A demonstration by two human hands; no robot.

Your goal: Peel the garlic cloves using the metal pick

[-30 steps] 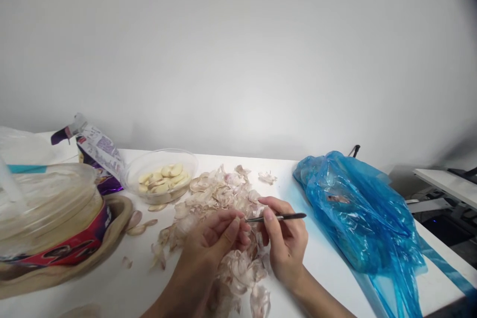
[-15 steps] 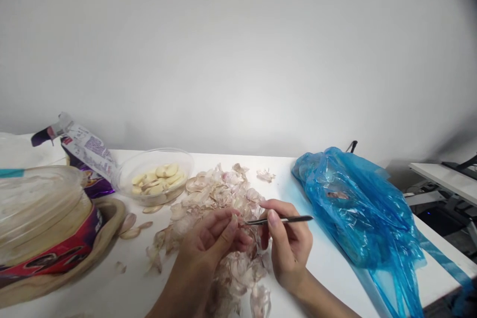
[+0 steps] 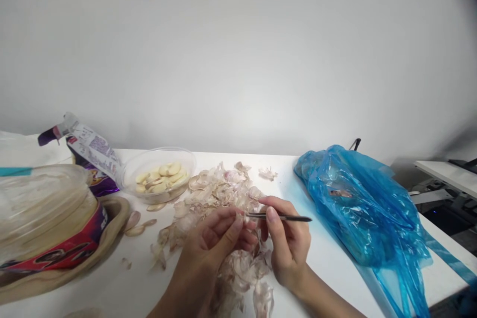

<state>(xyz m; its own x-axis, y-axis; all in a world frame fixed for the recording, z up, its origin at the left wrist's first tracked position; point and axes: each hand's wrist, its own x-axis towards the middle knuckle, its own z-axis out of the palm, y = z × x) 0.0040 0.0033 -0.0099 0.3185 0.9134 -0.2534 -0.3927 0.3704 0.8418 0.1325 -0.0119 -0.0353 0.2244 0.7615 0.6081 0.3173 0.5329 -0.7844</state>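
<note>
My left hand is closed, thumb against fingers, around a small pale piece that looks like a garlic clove, mostly hidden by the fingertips. In my right hand is a slim dark metal tool, gripped between thumb and fingers like a pen. Its tip meets the piece at my left fingertips; whether it is tweezers or a narrow blade I cannot tell. Beneath and behind both hands spreads a heap of papery garlic skins. Peeled garlic cloves lie in a clear plastic bowl behind on the left.
Several unpeeled cloves lie on the white table. At left stand a lidded plastic tub in a brown holder and a purple packet. A crumpled blue plastic bag covers the right side, before a wall.
The view has shifted slightly, so the table things appear a little further right. The metal tool has turned nearer to level, its tip still at the left fingertips. Both hands keep their grips.
</note>
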